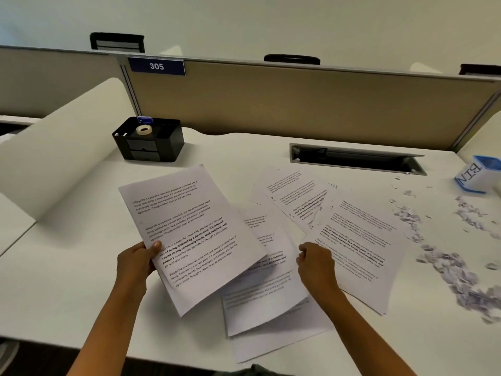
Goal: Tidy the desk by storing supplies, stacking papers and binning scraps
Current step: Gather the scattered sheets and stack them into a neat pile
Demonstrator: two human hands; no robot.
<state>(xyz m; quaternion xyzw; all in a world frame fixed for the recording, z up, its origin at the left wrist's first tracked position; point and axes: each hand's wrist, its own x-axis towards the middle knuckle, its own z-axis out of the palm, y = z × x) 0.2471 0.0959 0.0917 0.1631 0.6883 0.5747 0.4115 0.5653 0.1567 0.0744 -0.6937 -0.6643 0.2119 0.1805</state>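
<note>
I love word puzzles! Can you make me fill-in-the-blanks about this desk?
The sign reads ____.
The blue box says ____.
The tape sits in a ____ organizer.
The ____ hand holds up a sheet.
Missing: 305; BIN; black; left.

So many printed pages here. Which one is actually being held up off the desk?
The leftmost sheet, gripped at its edge by the left hand with the thumb on top. The other sheets lie spread flat on the desk.
</note>
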